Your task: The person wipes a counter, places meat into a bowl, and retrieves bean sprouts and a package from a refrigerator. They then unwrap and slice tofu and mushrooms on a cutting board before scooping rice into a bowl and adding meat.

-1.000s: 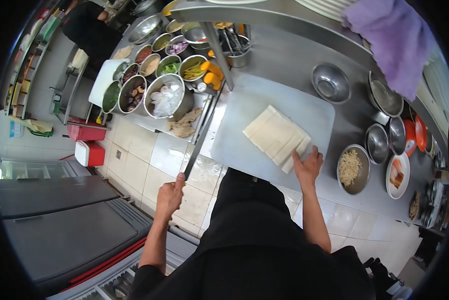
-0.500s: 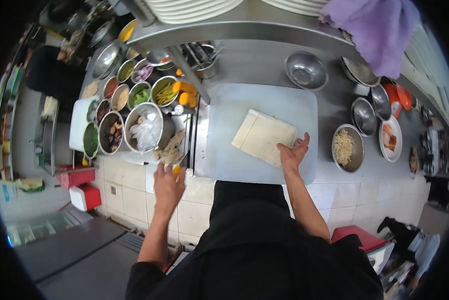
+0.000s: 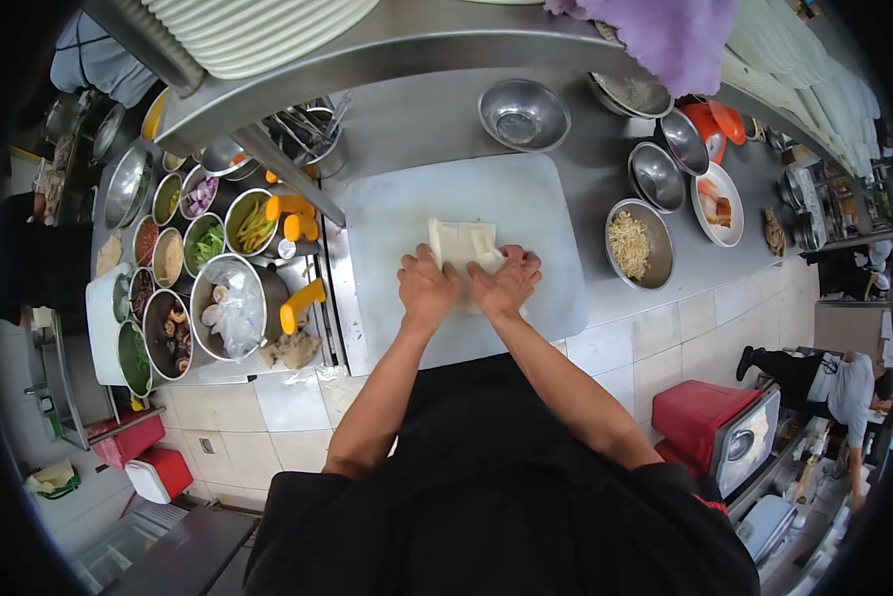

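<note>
Roughly centred: white cutting board [image 3: 387, 209], bare toward left, right, far edges. Pale sheet stack [image 3: 461, 241] mid-board, nearer front edge. Flat on stack, side by side: left hand [image 3: 426, 288], right hand [image 3: 506, 283], fingers loose, gripping nothing.

Fisheye view, bright and evenly lit from overhead. Left hand [image 3: 428, 288] and right hand [image 3: 506, 283] sharp at centre; soft glare on steel shelf [image 3: 416, 40] at 12 o'clock. Barrel distortion and black vignette around the rim; edges slightly soft.
</note>
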Demonstrator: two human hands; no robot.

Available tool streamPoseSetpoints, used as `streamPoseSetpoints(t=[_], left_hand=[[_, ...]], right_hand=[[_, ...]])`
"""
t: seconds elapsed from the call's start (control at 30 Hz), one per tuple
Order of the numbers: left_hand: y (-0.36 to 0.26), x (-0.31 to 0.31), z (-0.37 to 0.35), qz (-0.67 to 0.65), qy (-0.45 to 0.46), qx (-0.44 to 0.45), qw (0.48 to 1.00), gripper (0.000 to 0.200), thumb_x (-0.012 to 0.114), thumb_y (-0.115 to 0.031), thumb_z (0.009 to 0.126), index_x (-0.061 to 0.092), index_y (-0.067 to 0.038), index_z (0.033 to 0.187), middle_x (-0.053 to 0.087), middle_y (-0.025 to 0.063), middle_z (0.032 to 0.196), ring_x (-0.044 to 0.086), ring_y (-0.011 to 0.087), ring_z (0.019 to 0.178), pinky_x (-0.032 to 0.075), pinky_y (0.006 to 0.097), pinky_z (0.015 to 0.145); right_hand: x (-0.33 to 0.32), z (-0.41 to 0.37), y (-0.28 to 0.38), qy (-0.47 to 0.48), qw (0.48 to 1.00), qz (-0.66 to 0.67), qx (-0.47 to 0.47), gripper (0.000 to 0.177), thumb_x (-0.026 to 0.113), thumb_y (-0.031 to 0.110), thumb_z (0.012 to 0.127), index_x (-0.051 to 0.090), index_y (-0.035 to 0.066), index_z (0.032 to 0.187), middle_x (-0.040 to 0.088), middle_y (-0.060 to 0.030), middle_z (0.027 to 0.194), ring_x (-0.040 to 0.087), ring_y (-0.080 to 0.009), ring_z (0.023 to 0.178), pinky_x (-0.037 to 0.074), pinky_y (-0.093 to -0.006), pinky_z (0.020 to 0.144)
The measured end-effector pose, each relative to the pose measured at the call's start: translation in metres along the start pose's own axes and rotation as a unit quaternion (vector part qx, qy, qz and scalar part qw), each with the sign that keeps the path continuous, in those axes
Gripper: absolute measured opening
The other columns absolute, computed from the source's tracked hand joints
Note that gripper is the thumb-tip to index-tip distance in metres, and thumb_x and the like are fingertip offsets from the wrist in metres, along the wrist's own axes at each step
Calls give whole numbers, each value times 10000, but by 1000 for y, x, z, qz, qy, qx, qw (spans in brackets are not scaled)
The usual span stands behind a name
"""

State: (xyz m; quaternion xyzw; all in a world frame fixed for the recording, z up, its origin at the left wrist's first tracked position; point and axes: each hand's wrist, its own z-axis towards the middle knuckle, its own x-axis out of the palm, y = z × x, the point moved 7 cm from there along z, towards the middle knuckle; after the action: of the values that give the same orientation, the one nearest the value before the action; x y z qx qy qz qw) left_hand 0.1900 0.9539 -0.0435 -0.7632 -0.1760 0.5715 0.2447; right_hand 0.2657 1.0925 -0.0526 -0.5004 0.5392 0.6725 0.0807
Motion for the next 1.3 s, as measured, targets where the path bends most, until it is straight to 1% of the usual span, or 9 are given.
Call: streamPoseSetpoints(t=[0.07, 0.23, 0.3, 0.47, 0.57, 0.63, 0.73, 1.0, 1.3], left_hand=[[-4, 1, -4, -47, 8, 19, 999, 440, 559, -205, 775, 421, 73, 1087, 523, 299, 983, 568, 413, 893, 476, 452, 769], [-5, 6, -11, -164, 99, -59, 980, 455, 547, -161, 767, 361, 75, 1108, 545, 308, 1002, 586, 393, 927, 483, 408, 784], [8, 17, -5, -383, 70, -52, 919, 404, 564, -170, 784, 412, 88, 1055, 587, 219, 941, 599, 283, 901, 482, 359, 746], [17, 30, -10, -328, 108, -116, 932, 374, 565, -159, 778, 441, 53, 1060, 591, 190, 949, 593, 259, 892, 476, 344, 757], [5, 21, -26, -291, 67, -98, 949, 368, 548, -143, 772, 448, 32, 1079, 588, 183, 956, 590, 273, 899, 469, 345, 776], [-1, 20, -30, -295, 53, -84, 950, 365, 543, -131, 770, 447, 24, 1086, 582, 168, 963, 583, 267, 896, 466, 347, 775], [-1, 24, -30, -462, 78, -165, 868, 384, 514, -67, 751, 431, 16, 1117, 569, 155, 1003, 574, 244, 902, 468, 340, 777], [-16, 40, -19, -518, 89, -206, 825, 497, 482, -10, 739, 408, -48, 1229, 540, 108, 1113, 547, 228, 983, 454, 331, 849], [-161, 9, 169, -440, 64, 10, 895, 387, 461, -94, 828, 414, -39, 1208, 541, 136, 1094, 561, 237, 997, 490, 342, 803]], right_hand=[[-7, -4, 8, -78, 991, -86, -60, 566, 730, 201, 584, 444, 22, 1038, 527, -191, 1023, 479, -359, 964, 361, -416, 888], [5, 9, 3, 57, 997, 50, 10, 617, 752, 251, 605, 450, 17, 1089, 578, -195, 1004, 559, -359, 944, 447, -402, 820], [0, 17, 9, 116, 991, 54, 40, 577, 744, 258, 607, 484, 11, 1059, 591, -192, 1000, 578, -351, 925, 456, -392, 811], [16, 17, 9, 243, 969, -7, 47, 484, 710, 289, 620, 571, -2, 980, 634, -181, 964, 614, -326, 894, 479, -379, 788], [8, 14, 13, 98, 986, -79, -112, 481, 688, 310, 633, 579, -1, 983, 656, -168, 898, 636, -302, 859, 494, -369, 764], [15, 12, 3, 224, 966, 129, -21, 447, 668, 314, 640, 563, 7, 947, 643, -187, 872, 616, -359, 851, 480, -421, 756], [14, 16, -3, 232, 962, 141, -1, 490, 683, 339, 637, 569, 26, 998, 657, -162, 867, 631, -324, 847, 493, -389, 763], [19, 38, -9, 296, 920, 247, 70, 566, 696, 336, 642, 531, 28, 1087, 651, -136, 944, 627, -253, 901, 490, -327, 810], [4, 240, 95, 155, 923, 350, -29, 565, 698, 300, 605, 513, 28, 1064, 619, -191, 1016, 591, -327, 972, 473, -362, 837]])
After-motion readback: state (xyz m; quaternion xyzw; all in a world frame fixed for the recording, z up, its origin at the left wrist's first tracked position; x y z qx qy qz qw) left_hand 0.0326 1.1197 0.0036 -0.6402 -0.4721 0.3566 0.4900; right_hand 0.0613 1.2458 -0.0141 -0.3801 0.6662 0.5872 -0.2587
